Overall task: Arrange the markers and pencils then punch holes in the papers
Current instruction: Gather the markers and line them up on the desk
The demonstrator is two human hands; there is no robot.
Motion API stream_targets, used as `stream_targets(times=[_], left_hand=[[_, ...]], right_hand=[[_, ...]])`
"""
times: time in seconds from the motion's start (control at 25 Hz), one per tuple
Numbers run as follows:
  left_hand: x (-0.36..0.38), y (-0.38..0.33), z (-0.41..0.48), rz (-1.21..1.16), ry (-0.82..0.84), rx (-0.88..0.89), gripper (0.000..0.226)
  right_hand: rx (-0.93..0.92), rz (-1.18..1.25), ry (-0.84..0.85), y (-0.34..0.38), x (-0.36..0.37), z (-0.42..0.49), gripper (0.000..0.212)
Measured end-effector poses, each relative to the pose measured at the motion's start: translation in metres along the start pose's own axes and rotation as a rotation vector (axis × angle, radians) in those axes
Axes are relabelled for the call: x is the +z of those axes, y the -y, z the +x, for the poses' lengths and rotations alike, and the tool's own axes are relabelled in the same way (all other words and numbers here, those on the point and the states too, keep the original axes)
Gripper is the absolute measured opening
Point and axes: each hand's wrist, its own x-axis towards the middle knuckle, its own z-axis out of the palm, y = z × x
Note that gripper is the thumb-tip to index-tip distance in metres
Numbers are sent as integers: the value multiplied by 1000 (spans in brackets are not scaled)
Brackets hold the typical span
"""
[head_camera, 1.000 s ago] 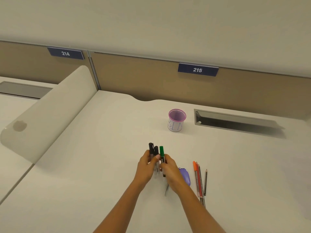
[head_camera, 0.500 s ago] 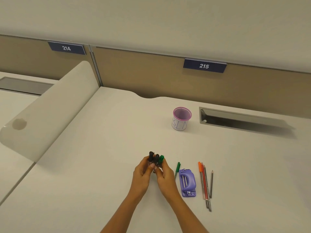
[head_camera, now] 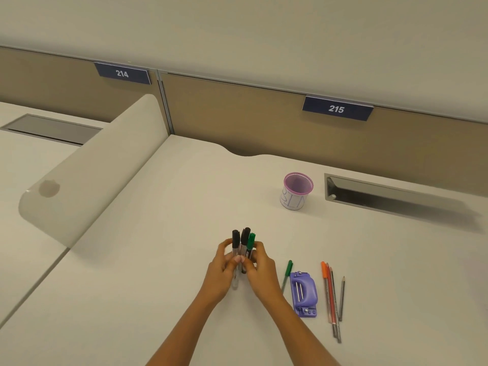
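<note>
Both hands (head_camera: 244, 265) clasp upright markers (head_camera: 244, 244); seemingly three.

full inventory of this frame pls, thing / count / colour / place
markers in hand: 3, two black-capped and one green-capped, held upright as a bundle between both hands at desk centre
green pen: 1, green, flat on the desk just left of the hole punch
hole punch: 1, purple, on the desk right of the hands
pens and pencils: a small bunch, exact count unclear, orange, red and grey, lying side by side right of the hole punch
pen cup: 1, white with pink rim, standing further back on the desk
desk: 1, off-white
cable slot: 1, grey, right of the pen cup
number plates: 2, dark blue, 214 and 215, on the back panel
left hand: 1, gripping the markers
right hand: 1, gripping the markers
</note>
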Motion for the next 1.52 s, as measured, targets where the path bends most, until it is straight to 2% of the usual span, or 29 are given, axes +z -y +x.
stream_targets(times=[0.16, 0.32, 0.4, 0.56, 0.64, 0.88, 1.2, 1.52], left_hand=[[-31, -9, 9, 35, -142, -82, 18], [-61, -7, 22, 139, -323, -153, 18], [-77, -5, 29, 174, -360, -198, 18], [-111, 0, 45, 271, -385, -244, 22], [-126, 2, 53, 338, -417, -264, 23], [-154, 7, 71, 425, -435, -327, 25], [-157, 12, 80, 438, -422, -372, 20], [-152, 15, 75, 478, -422, -335, 27]], right_hand=[[142, 19, 60, 22, 20, 23, 25], [262, 67, 115, 36, 55, 44, 33], [298, 86, 125, 44, 71, 52, 32], [383, 126, 151, 61, 100, 66, 12], [406, 86, 147, 65, 117, 76, 11], [448, -112, 134, 72, 152, 100, 35], [429, -187, 78, 81, 152, 100, 40], [343, -348, 32, 76, 145, 99, 7]])
